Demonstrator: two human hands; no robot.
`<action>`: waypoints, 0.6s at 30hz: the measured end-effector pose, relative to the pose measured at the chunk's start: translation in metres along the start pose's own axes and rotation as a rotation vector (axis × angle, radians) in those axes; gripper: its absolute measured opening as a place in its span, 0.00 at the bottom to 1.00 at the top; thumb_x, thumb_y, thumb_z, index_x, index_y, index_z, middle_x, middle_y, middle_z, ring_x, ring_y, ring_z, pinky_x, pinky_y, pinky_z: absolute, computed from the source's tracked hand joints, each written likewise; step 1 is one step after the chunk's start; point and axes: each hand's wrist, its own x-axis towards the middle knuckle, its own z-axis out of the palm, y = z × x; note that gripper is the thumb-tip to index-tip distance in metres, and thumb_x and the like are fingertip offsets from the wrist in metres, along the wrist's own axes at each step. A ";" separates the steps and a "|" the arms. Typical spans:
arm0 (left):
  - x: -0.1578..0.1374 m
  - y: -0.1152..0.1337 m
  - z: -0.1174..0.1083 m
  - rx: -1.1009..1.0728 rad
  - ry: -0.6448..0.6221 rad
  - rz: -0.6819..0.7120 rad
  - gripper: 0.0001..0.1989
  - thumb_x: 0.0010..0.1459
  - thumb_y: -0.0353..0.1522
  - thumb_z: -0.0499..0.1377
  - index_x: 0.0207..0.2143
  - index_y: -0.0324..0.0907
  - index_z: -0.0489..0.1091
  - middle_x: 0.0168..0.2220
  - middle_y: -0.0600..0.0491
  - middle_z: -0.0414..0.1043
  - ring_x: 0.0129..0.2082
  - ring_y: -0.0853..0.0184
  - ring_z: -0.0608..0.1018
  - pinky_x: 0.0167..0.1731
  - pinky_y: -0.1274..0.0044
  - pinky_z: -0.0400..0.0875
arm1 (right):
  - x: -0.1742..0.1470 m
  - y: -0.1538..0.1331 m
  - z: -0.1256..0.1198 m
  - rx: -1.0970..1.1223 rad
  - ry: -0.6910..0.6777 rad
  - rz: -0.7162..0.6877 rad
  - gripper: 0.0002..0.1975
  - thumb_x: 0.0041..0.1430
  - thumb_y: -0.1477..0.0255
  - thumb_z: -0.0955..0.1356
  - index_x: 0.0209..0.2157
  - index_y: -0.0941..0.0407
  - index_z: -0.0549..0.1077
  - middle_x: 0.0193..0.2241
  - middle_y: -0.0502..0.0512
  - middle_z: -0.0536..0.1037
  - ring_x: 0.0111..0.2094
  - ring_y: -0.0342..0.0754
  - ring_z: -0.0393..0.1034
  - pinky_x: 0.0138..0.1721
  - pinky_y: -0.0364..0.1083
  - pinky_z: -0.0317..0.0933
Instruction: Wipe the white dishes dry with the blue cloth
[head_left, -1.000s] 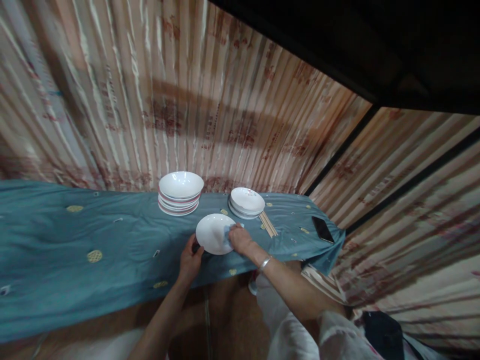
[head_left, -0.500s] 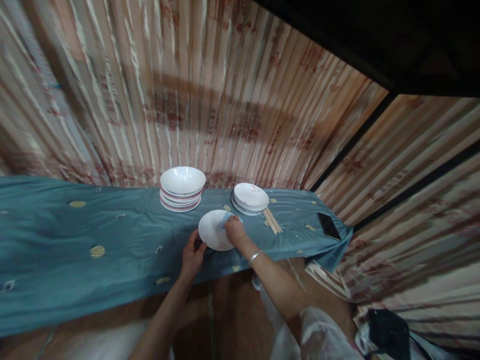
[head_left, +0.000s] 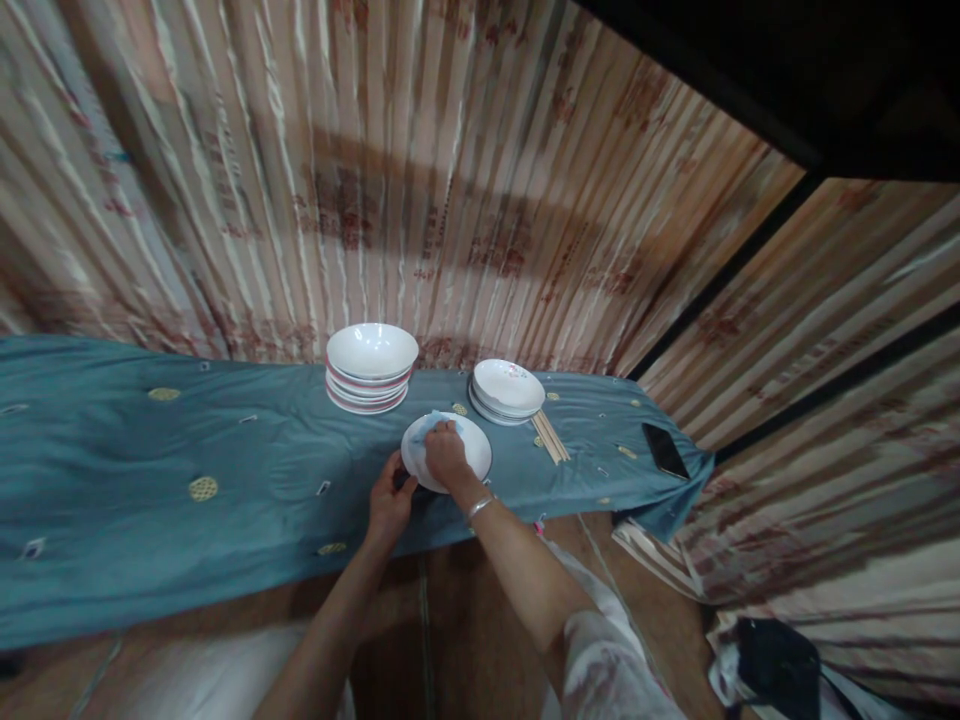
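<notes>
A white plate (head_left: 477, 452) is held near the front edge of the cloth-covered table. My left hand (head_left: 391, 495) grips its left rim, thumb on the near side. Inside the plate, my right hand (head_left: 445, 452) is closed on a light blue cloth (head_left: 435, 420), pressing it against the white surface; part of the cloth sticks out beyond the fingers. Behind the plate to the left stands a stack of white bowls (head_left: 371, 370) with red bands. To the right is a smaller stack of white dishes (head_left: 508, 390) with a floral print.
Wooden chopsticks (head_left: 551, 437) lie beside the dish stack. A black phone (head_left: 664, 450) rests near the right end of the table. The teal tablecloth (head_left: 135, 480) drapes over the front edge. A patterned curtain (head_left: 420, 200) hangs close behind the table.
My right hand has moved left across the plate with the cloth, uncovering the plate's right side. My left hand keeps its hold on the rim. The view has shifted slightly.
</notes>
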 end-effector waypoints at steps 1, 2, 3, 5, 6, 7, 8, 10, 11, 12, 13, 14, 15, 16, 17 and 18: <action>0.000 0.001 0.000 0.002 -0.003 -0.005 0.24 0.42 0.33 0.60 0.46 0.41 0.70 0.41 0.49 0.77 0.42 0.58 0.77 0.48 0.65 0.69 | 0.000 -0.002 0.001 0.014 0.003 -0.019 0.13 0.60 0.80 0.62 0.39 0.68 0.77 0.40 0.71 0.78 0.46 0.57 0.69 0.52 0.53 0.58; 0.000 0.001 0.000 0.006 -0.002 -0.009 0.24 0.42 0.33 0.60 0.45 0.41 0.70 0.41 0.49 0.77 0.42 0.58 0.77 0.49 0.65 0.69 | 0.000 -0.004 0.001 0.026 0.003 -0.040 0.12 0.61 0.79 0.62 0.39 0.67 0.77 0.39 0.71 0.78 0.47 0.56 0.69 0.53 0.53 0.57; 0.000 0.002 0.000 0.011 0.002 -0.015 0.24 0.42 0.33 0.60 0.45 0.41 0.70 0.41 0.49 0.77 0.42 0.58 0.77 0.49 0.65 0.69 | -0.001 -0.006 0.002 0.039 0.003 -0.065 0.12 0.61 0.79 0.62 0.39 0.67 0.76 0.39 0.70 0.78 0.47 0.56 0.68 0.54 0.54 0.57; 0.000 0.004 0.000 0.017 0.015 -0.026 0.24 0.41 0.32 0.60 0.45 0.40 0.70 0.41 0.48 0.77 0.42 0.58 0.77 0.49 0.65 0.69 | -0.005 -0.009 0.002 0.069 0.011 -0.125 0.12 0.62 0.77 0.63 0.39 0.67 0.76 0.39 0.68 0.79 0.47 0.56 0.68 0.55 0.54 0.56; 0.000 0.004 0.000 0.019 0.020 -0.033 0.24 0.41 0.32 0.60 0.45 0.40 0.70 0.41 0.48 0.77 0.42 0.58 0.77 0.49 0.65 0.69 | -0.007 -0.009 0.002 0.080 0.016 -0.149 0.11 0.62 0.77 0.63 0.40 0.67 0.76 0.38 0.67 0.79 0.48 0.55 0.68 0.55 0.54 0.56; 0.000 0.004 0.000 0.021 0.021 -0.038 0.24 0.41 0.32 0.60 0.45 0.41 0.70 0.41 0.48 0.77 0.42 0.59 0.77 0.50 0.65 0.68 | -0.010 -0.010 0.001 0.091 0.023 -0.167 0.11 0.62 0.77 0.63 0.40 0.66 0.76 0.38 0.67 0.79 0.48 0.55 0.68 0.55 0.53 0.56; 0.000 0.004 0.000 0.027 0.022 -0.045 0.24 0.41 0.31 0.60 0.45 0.41 0.70 0.41 0.49 0.77 0.42 0.59 0.77 0.50 0.65 0.68 | -0.013 -0.010 0.001 0.102 0.026 -0.176 0.11 0.62 0.77 0.63 0.40 0.66 0.76 0.39 0.66 0.79 0.48 0.55 0.68 0.56 0.53 0.56; 0.000 0.003 0.000 0.045 0.022 -0.056 0.23 0.42 0.31 0.59 0.45 0.41 0.71 0.40 0.50 0.78 0.41 0.59 0.77 0.50 0.65 0.68 | -0.020 -0.011 -0.001 0.126 0.022 -0.182 0.12 0.62 0.78 0.62 0.42 0.66 0.75 0.41 0.66 0.79 0.49 0.54 0.68 0.56 0.51 0.56; 0.001 0.002 -0.001 0.055 0.022 -0.059 0.23 0.42 0.31 0.58 0.45 0.41 0.71 0.40 0.50 0.78 0.41 0.59 0.77 0.50 0.65 0.68 | -0.024 -0.012 -0.003 0.137 0.017 -0.182 0.12 0.62 0.78 0.62 0.43 0.66 0.75 0.42 0.66 0.78 0.50 0.53 0.68 0.57 0.51 0.55; 0.001 0.000 -0.001 0.061 0.024 -0.061 0.23 0.42 0.30 0.58 0.45 0.41 0.71 0.40 0.50 0.78 0.41 0.59 0.78 0.50 0.66 0.68 | -0.027 -0.012 -0.004 0.146 0.010 -0.182 0.12 0.62 0.79 0.62 0.43 0.66 0.75 0.43 0.65 0.78 0.50 0.52 0.68 0.57 0.50 0.55; 0.001 -0.001 -0.001 0.065 0.026 -0.065 0.24 0.42 0.30 0.58 0.46 0.41 0.71 0.40 0.50 0.78 0.41 0.59 0.78 0.50 0.66 0.68 | -0.031 -0.013 -0.005 0.153 0.003 -0.183 0.13 0.62 0.79 0.62 0.44 0.66 0.74 0.44 0.65 0.78 0.50 0.52 0.68 0.58 0.49 0.55; 0.002 -0.002 -0.002 0.064 0.027 -0.068 0.24 0.42 0.30 0.57 0.46 0.41 0.70 0.41 0.50 0.78 0.42 0.59 0.78 0.50 0.66 0.68 | -0.034 -0.013 -0.006 0.155 -0.003 -0.185 0.13 0.62 0.79 0.62 0.44 0.65 0.74 0.44 0.64 0.78 0.50 0.51 0.68 0.57 0.48 0.55; 0.002 -0.003 -0.002 0.063 0.024 -0.069 0.25 0.42 0.30 0.57 0.46 0.41 0.70 0.41 0.50 0.78 0.42 0.59 0.77 0.51 0.66 0.68 | -0.038 -0.013 -0.008 0.157 -0.009 -0.186 0.13 0.62 0.79 0.62 0.45 0.65 0.74 0.45 0.63 0.78 0.50 0.51 0.68 0.57 0.48 0.55; 0.002 -0.004 -0.003 0.063 0.022 -0.068 0.25 0.42 0.30 0.57 0.47 0.42 0.70 0.42 0.50 0.77 0.43 0.59 0.77 0.51 0.66 0.68 | -0.041 -0.013 -0.010 0.161 -0.018 -0.184 0.13 0.62 0.79 0.61 0.45 0.64 0.74 0.45 0.63 0.78 0.50 0.50 0.68 0.57 0.47 0.55; 0.003 -0.005 -0.003 0.067 0.021 -0.064 0.25 0.42 0.30 0.57 0.47 0.42 0.70 0.42 0.50 0.77 0.43 0.59 0.77 0.51 0.66 0.67 | -0.044 -0.013 -0.012 0.165 -0.027 -0.181 0.13 0.62 0.79 0.61 0.45 0.64 0.74 0.45 0.63 0.78 0.50 0.50 0.69 0.56 0.47 0.56; 0.003 -0.006 -0.003 0.073 0.024 -0.057 0.25 0.41 0.30 0.57 0.46 0.43 0.71 0.43 0.50 0.77 0.44 0.58 0.77 0.52 0.66 0.67 | -0.048 -0.013 -0.015 0.167 -0.034 -0.176 0.14 0.62 0.80 0.61 0.45 0.64 0.74 0.45 0.63 0.78 0.49 0.50 0.69 0.55 0.46 0.57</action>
